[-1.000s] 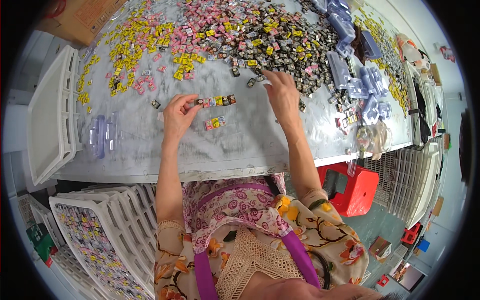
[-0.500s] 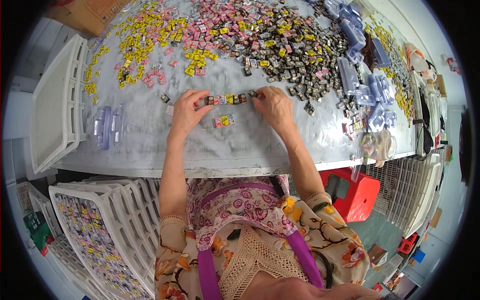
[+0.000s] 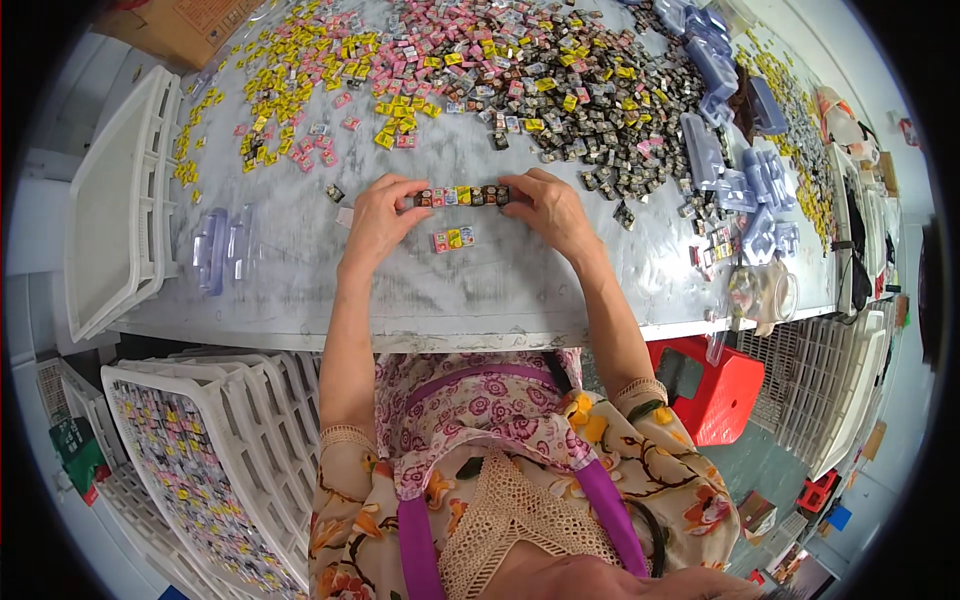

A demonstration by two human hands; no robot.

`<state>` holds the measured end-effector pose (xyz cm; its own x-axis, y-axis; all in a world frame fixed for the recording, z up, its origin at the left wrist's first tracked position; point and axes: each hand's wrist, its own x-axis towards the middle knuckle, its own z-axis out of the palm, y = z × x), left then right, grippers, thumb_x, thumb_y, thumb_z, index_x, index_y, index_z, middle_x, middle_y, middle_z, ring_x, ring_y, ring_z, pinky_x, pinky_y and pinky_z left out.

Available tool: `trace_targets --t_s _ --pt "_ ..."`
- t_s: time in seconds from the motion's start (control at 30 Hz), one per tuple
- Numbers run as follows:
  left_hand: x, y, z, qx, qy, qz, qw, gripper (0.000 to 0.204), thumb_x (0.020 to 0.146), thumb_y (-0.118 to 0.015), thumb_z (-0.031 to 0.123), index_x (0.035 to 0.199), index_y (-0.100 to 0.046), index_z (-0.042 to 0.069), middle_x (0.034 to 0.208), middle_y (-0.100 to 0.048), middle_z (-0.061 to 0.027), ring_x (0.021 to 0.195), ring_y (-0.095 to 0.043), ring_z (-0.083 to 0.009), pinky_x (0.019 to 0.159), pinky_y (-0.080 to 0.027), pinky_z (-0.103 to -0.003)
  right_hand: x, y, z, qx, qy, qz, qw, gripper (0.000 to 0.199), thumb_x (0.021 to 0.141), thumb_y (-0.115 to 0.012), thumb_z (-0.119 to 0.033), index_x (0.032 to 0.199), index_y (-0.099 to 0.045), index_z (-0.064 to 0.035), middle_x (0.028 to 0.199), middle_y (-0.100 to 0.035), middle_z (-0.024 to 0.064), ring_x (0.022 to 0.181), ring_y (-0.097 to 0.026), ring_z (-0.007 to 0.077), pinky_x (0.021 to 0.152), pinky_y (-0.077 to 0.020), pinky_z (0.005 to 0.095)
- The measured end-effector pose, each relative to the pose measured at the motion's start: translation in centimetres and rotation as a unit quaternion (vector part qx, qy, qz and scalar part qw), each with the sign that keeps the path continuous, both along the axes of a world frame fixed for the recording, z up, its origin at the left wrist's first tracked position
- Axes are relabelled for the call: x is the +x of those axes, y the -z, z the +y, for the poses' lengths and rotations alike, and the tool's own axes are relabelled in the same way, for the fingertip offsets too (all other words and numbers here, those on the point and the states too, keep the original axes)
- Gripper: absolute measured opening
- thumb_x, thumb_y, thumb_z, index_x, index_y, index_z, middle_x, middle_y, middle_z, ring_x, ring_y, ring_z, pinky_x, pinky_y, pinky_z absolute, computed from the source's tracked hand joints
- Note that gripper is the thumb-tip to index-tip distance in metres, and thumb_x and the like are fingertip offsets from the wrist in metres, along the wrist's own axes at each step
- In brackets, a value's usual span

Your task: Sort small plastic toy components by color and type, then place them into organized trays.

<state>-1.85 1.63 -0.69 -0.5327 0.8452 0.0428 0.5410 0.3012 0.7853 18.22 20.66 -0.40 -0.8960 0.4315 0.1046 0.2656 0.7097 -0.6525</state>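
Note:
Between my hands a straight row of small printed square pieces [image 3: 463, 196], in pink, yellow, white and black, lies on the grey table [image 3: 480, 300]. My left hand [image 3: 382, 218] is closed with thumb and fingers at the row's left end. At the right end, my right hand [image 3: 552, 214] pinches the dark pieces, its fingertips partly covering the last one. Just below the row sits a short group of three pieces [image 3: 454, 239], pink, yellow and pale. A lone dark piece [image 3: 334, 192] rests beyond my left hand.
A wide heap of loose black pieces [image 3: 590, 100], pink ones [image 3: 430, 50] and yellow ones [image 3: 290, 80] covers the far table. Clear plastic trays [image 3: 705, 150] lie at the right, others [image 3: 212, 250] at the left. A white crate [image 3: 115, 205] leans left; a red stool [image 3: 710, 395] stands below.
My right hand has moved slightly left, bringing a dark piece against the row's right end. The gap there has closed, and the row is longer. My left hand stays at its end.

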Motion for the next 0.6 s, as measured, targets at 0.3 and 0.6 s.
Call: trace_targets --t_s 0.3,0.6 --pt "0.2 0.2 0.3 0.018 0.019 0.029 0.999 0.032 0.076 -0.079 0.006 0.107 -0.072 0.003 0.092 -0.065 -0.0066 0.067 -0.059 -0.0164 0.063 -0.049 -0.031 -1.0 0.6 -1.0 0.064 -0.026 0.053 0.996 0.031 0.083 -0.074 -0.012 0.113 -0.069 -0.0095 0.089 -0.063 0.0091 0.079 -0.063 0.0284 0.071 -0.0517 0.0375" --pt "2.2 -1.1 -0.9 0.036 0.019 0.072 0.997 0.027 0.081 -0.075 0.005 0.106 -0.068 0.001 0.095 -0.063 -0.0129 0.076 -0.064 -0.0293 0.069 -0.051 -0.037 0.5 -0.1 -1.8 0.015 -0.027 0.091 0.995 0.03 0.082 -0.075 -0.008 0.111 -0.069 -0.0065 0.085 -0.06 0.0086 0.075 -0.064 0.026 0.067 -0.0528 0.0358"
